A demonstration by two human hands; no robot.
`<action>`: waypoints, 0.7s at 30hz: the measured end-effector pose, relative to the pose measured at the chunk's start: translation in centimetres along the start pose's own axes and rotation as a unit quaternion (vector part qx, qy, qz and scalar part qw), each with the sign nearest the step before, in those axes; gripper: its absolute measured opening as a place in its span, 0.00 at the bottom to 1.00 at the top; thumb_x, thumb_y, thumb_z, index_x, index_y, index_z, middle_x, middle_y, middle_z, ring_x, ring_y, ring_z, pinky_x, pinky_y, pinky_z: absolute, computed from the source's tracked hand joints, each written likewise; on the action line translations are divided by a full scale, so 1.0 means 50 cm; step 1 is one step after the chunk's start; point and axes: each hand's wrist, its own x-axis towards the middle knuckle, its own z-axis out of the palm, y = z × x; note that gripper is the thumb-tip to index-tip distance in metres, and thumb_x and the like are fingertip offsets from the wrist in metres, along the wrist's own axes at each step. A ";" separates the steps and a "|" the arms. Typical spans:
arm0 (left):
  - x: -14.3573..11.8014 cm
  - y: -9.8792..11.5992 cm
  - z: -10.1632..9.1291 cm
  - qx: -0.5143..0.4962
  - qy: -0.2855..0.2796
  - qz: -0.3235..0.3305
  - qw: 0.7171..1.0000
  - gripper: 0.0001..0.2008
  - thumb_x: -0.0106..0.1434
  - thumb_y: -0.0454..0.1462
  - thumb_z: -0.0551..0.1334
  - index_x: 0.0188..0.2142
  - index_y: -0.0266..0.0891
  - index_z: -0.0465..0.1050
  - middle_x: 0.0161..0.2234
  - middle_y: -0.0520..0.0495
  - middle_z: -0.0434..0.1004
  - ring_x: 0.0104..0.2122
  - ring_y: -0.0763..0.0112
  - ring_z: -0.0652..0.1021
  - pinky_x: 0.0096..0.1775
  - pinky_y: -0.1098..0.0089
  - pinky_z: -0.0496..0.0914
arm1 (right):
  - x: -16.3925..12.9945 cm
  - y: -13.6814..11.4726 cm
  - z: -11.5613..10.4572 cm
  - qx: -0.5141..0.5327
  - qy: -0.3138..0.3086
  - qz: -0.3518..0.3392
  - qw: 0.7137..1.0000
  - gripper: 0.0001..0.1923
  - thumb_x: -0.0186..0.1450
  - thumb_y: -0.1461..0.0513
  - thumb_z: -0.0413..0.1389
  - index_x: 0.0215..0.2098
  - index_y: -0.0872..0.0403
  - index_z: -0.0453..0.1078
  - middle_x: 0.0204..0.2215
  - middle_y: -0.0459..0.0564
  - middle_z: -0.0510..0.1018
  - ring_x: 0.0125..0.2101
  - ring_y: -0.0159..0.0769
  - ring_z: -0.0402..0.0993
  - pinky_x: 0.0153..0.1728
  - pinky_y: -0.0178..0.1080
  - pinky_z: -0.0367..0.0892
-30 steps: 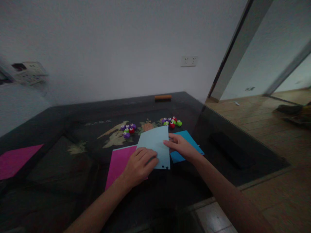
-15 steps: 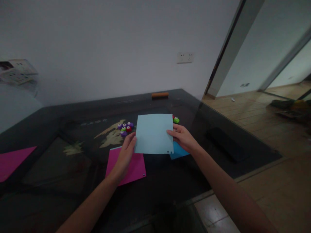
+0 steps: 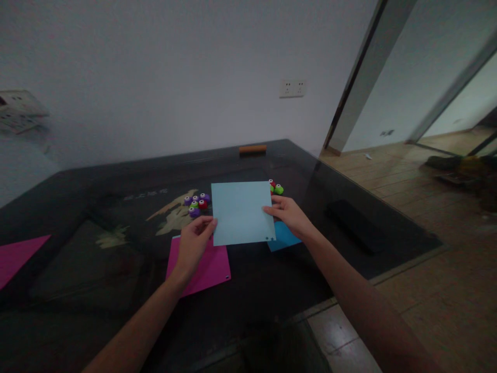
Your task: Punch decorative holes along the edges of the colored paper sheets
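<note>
Between my two hands a light blue sheet of paper [image 3: 243, 212] is held up above the table, with small dark marks at its lower right corner. My left hand [image 3: 196, 238] pinches its left edge, and my right hand [image 3: 289, 212] pinches its right edge with the thumb on top. Beneath my left hand lies a pink sheet [image 3: 209, 267] on the table. Partly covered by the light blue paper, a brighter blue sheet [image 3: 285, 237] lies under my right hand.
Several small purple, green and red eye-topped pieces [image 3: 197, 203] cluster left of the paper; more red and green ones [image 3: 278, 189] sit to its right. The dark table [image 3: 248, 290] also bears an orange-brown roll [image 3: 252, 149], a black slab [image 3: 355, 225] and another pink sheet [image 3: 19, 256].
Both hands keep hold of the light blue paper, which has turned slightly and shifted a little left. More of the red and green pieces at its right now show. The camera view has shifted slightly.
</note>
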 end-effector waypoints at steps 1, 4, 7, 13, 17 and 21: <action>-0.001 0.001 0.000 0.010 0.002 0.003 1.000 0.12 0.54 0.44 0.64 0.32 0.37 0.74 0.26 0.51 0.74 0.26 0.72 0.72 0.29 0.73 0.65 | 0.000 -0.001 -0.001 -0.008 0.005 -0.001 1.000 0.15 0.57 0.64 0.59 0.43 0.56 0.69 0.28 0.48 0.79 0.27 0.33 0.75 0.29 0.36 0.69; -0.003 0.006 0.000 0.033 -0.005 0.006 0.999 0.12 0.54 0.44 0.63 0.32 0.37 0.74 0.28 0.50 0.75 0.27 0.70 0.73 0.30 0.71 0.67 | 0.002 -0.003 -0.002 -0.028 0.018 -0.010 0.999 0.14 0.56 0.64 0.59 0.41 0.56 0.69 0.27 0.48 0.79 0.26 0.33 0.74 0.28 0.35 0.68; -0.005 0.007 -0.001 0.053 -0.009 0.012 0.998 0.13 0.55 0.44 0.62 0.33 0.37 0.74 0.29 0.49 0.77 0.29 0.68 0.74 0.32 0.69 0.68 | 0.004 -0.003 -0.006 -0.044 0.035 -0.018 0.998 0.12 0.54 0.63 0.61 0.37 0.56 0.69 0.26 0.47 0.78 0.27 0.33 0.74 0.28 0.35 0.67; -0.009 0.013 0.013 0.044 -0.009 0.028 0.999 0.13 0.53 0.44 0.63 0.32 0.37 0.74 0.29 0.47 0.78 0.30 0.65 0.76 0.34 0.66 0.71 | 0.013 0.005 -0.021 -0.057 0.049 -0.026 0.997 0.09 0.55 0.61 0.60 0.33 0.56 0.70 0.25 0.47 0.76 0.26 0.32 0.72 0.27 0.34 0.65; -0.013 0.028 0.027 0.041 -0.029 0.040 0.998 0.12 0.53 0.44 0.62 0.30 0.37 0.74 0.28 0.48 0.78 0.29 0.64 0.77 0.33 0.66 0.71 | 0.016 0.006 -0.034 -0.058 0.058 -0.023 0.996 0.06 0.57 0.61 0.57 0.31 0.57 0.70 0.25 0.46 0.75 0.25 0.30 0.70 0.26 0.33 0.66; 0.004 0.040 0.044 0.040 -0.066 0.057 0.995 0.10 0.53 0.42 0.62 0.29 0.37 0.73 0.26 0.49 0.76 0.28 0.67 0.76 0.33 0.68 0.70 | 0.021 -0.004 -0.057 -0.071 0.064 -0.029 0.995 0.06 0.56 0.62 0.57 0.30 0.57 0.71 0.25 0.46 0.75 0.25 0.30 0.69 0.26 0.33 0.65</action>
